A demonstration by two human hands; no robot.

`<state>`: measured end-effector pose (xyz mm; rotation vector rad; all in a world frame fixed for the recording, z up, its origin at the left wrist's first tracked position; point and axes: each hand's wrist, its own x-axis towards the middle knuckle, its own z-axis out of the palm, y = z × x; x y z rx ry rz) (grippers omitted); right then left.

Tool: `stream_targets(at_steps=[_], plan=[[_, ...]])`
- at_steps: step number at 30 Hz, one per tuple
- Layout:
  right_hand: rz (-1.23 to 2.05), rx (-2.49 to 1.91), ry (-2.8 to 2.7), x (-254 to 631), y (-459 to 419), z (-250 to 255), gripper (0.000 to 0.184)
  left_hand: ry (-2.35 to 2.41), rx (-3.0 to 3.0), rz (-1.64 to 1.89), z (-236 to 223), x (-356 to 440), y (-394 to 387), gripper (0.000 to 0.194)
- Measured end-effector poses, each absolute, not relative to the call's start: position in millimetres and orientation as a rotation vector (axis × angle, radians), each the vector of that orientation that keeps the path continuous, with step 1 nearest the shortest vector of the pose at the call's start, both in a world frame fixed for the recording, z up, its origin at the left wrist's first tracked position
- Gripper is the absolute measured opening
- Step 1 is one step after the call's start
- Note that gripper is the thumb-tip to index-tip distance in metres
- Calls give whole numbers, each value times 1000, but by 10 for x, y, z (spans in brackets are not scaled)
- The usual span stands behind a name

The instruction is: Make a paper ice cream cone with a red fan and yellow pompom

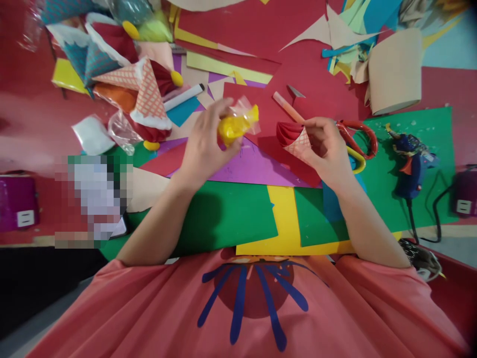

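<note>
My left hand (203, 141) is closed around a small clear plastic bag with something bright yellow (235, 127) in it; its exact kind I cannot make out. In my right hand (330, 151) is a small paper cone (299, 143) with an orange-and-white waffle pattern, pinched between thumb and fingers. Folded red material (287, 133) fills the cone's mouth, which faces left. Both hands are over purple and red paper sheets. Just beyond the cone lies an orange-pink marker (287, 106). Scissors with red handles (359, 139) rest beside my right hand, partly hidden by it.
Several finished-looking cones (143, 92) with white trim are piled at the upper left, near a white marker (184, 97). A blue glue gun (412, 169) with its cord lies at right on green paper (434, 134). A beige paper tub (397, 72) stands behind it, among scraps.
</note>
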<state>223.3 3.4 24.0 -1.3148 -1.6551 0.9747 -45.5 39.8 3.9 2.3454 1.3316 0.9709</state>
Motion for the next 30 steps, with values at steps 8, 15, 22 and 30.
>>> stream_targets(at_steps=[8, 15, 22, 30], plan=[[626, -1312, -2085, 2352, 109, 238, 34, 1143, 2066, 1053, 85, -357, 296, 45], [191, -1298, -2039, 2249, 84, 173, 33, 1084, 2269, 957, 93, -345, 282, 44], [752, -1226, -1848, 2008, -143, 208, 22, 915, 2400, 972, 89, -283, 230, 45], [1185, -1145, -1634, 1968, -166, 199, 22, 906, 2287, 866, 81, -198, 133, 48]])
